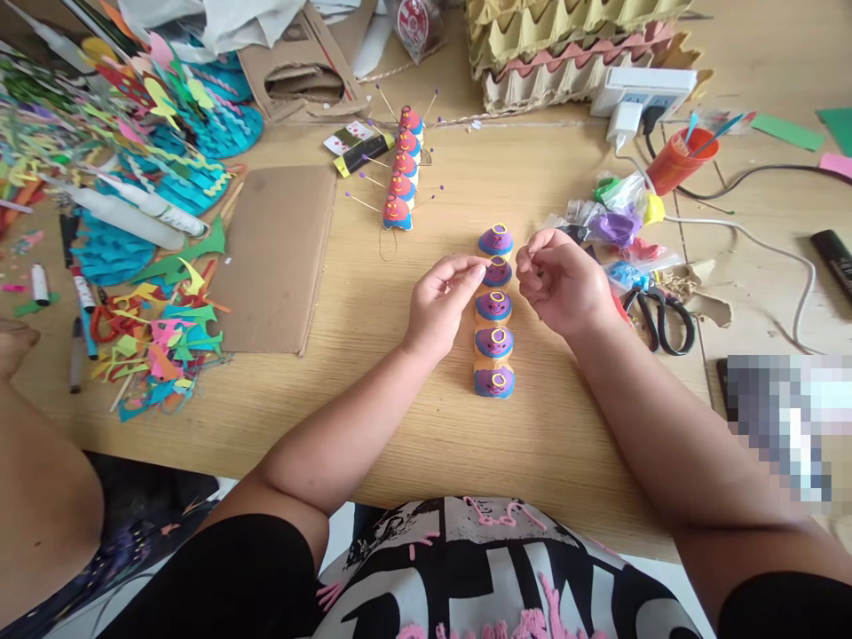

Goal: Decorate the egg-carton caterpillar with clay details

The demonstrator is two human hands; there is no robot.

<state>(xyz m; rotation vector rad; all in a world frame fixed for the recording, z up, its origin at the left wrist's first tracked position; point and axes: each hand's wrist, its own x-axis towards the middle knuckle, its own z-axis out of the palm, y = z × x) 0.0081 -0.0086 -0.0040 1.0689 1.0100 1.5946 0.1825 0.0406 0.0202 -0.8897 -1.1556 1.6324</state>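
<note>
A row of painted egg-carton cups [493, 343] in purple and blue, with faces and small yellow rings, lies in front of me. My left hand [439, 300] is on its left side, thumb and forefinger pinched together over the second cup from the far end. Whatever is in that pinch is too small to name. To the right of the row, my right hand [569, 280] is raised with its fingers curled in and the thumb against them. Anything between those fingers is hidden. A finished-looking red and blue egg-carton caterpillar [403, 169] with purple-tipped sticks stands farther back.
Cardboard [276, 257] and a heap of coloured paper scraps [166, 351] lie to the left. Black-handled scissors [658, 319], bagged clay [619, 222] and an orange cup [682, 161] are at right. Egg trays [572, 53] are stacked behind. Another person's hand [14, 348] rests at far left.
</note>
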